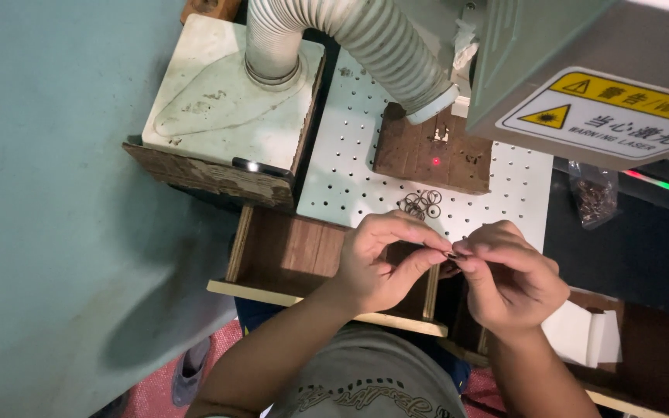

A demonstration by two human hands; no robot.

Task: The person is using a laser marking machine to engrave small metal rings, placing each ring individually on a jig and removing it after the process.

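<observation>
My left hand point(385, 259) and my right hand point(509, 275) meet at their fingertips over the near edge of a white perforated plate point(350, 166). Between thumbs and forefingers they pinch a tiny dark piece point(452, 252), too small to identify. Just beyond the fingers lies a little heap of small metal rings point(422, 203) on the plate. Farther back sits a dark wooden block point(431, 151) with a red light dot on it, under a grey machine head point(582, 70).
A ribbed grey hose point(350, 39) runs from a worn white box point(226, 101) to the block. An open wooden tray point(296, 255) sits below my left hand, another wooden tray point(644, 348) with white pieces at right. A small bag of parts point(594, 197) lies far right.
</observation>
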